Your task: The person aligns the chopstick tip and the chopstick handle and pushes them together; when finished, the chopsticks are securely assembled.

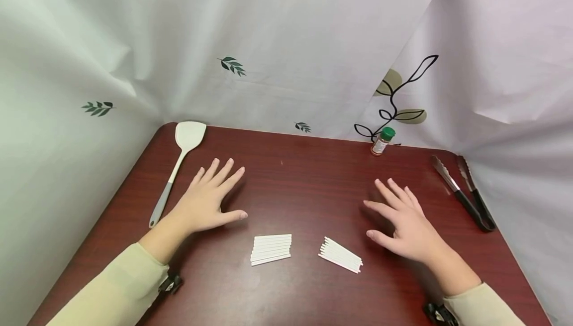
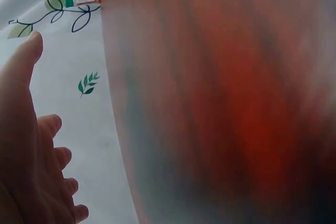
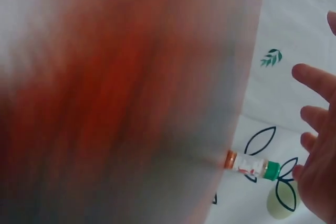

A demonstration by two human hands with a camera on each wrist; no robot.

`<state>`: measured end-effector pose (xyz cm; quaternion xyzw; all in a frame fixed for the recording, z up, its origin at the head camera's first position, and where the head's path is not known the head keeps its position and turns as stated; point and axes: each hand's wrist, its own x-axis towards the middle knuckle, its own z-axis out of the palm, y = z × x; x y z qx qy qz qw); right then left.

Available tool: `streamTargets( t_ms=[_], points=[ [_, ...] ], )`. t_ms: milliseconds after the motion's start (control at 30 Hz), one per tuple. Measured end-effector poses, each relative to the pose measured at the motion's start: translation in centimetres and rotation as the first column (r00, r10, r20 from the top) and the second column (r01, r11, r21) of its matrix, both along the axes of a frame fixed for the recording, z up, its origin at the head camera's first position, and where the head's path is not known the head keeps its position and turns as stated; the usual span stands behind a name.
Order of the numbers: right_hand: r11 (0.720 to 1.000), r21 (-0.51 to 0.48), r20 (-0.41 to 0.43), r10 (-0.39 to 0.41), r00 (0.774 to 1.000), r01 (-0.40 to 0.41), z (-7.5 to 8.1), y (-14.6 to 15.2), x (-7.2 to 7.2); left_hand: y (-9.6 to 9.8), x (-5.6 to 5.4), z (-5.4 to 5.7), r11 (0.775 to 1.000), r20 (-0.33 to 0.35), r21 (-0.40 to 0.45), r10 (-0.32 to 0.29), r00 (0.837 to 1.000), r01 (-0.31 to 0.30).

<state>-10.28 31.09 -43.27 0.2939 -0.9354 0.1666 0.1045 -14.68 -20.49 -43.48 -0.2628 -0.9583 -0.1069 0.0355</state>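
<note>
My left hand (image 1: 203, 199) has its fingers spread over the left part of the table and holds nothing. Beside it lies a white spatula (image 1: 190, 137) with a grey handle. On the other side my right hand (image 1: 405, 224), also spread and holding nothing, is over the right part of the table. Between the hands, toward the front, are two groups of thin white sticks: a left group (image 1: 271, 249) lying nearly level and a right group (image 1: 341, 255) lying slantwise. Both wrist views show the fingers apart, with the left hand (image 2: 31, 145) and the right hand (image 3: 317, 124) at the frame edges.
A small spice bottle (image 1: 382, 142) with a green cap stands at the back edge of the dark red table (image 1: 295, 181). Metal tongs (image 1: 465, 194) with black handles lie spread at the right edge. A white curtain (image 1: 286, 42) with leaf prints hangs behind.
</note>
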Motion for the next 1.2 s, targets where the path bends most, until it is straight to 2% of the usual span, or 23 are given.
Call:
streamTargets(
  t_ms=[133,267,467,600,733,900,1067,1200],
  points=[
    [0.999,-0.039,-0.009,-0.02,1.0,0.019,-0.5,-0.4,0.2,0.5,0.6,-0.7,0.999,-0.023,0.028,-0.031,0.999,0.031],
    [0.998,-0.048,0.008,-0.037,0.999,0.037,-1.0,-0.8,0.2,1.1,1.3,-1.2,0.997,-0.006,0.061,-0.056,0.998,0.056],
    [0.999,-0.039,-0.009,-0.013,1.0,0.013,-2.0,-2.1,0.6,2.1,2.3,-1.9,0.987,0.01,0.137,-0.083,0.996,0.081],
    [0.999,-0.043,-0.04,-0.005,0.999,0.003,-2.4,-3.2,0.7,3.1,3.2,-2.1,0.978,0.027,0.185,-0.099,0.995,0.092],
    [0.998,-0.065,-0.051,-0.005,0.999,0.002,-2.8,-4.4,0.9,4.6,4.0,-2.0,0.967,0.047,0.219,-0.142,0.989,0.128],
    [0.994,-0.105,-0.034,-0.002,0.999,-0.002,-3.3,-5.8,1.1,6.2,4.6,-2.3,0.96,0.07,0.217,-0.195,0.978,0.176],
    [0.983,-0.184,-0.035,-0.007,0.999,0.0,-4.1,-7.0,1.2,7.1,4.8,-2.6,0.963,0.074,0.214,-0.182,0.981,0.162],
    [0.968,-0.252,-0.023,-0.011,1.0,0.005,-4.7,-7.8,1.6,7.8,4.9,-3.5,0.95,0.062,0.282,-0.156,0.986,0.133]
  ],
)
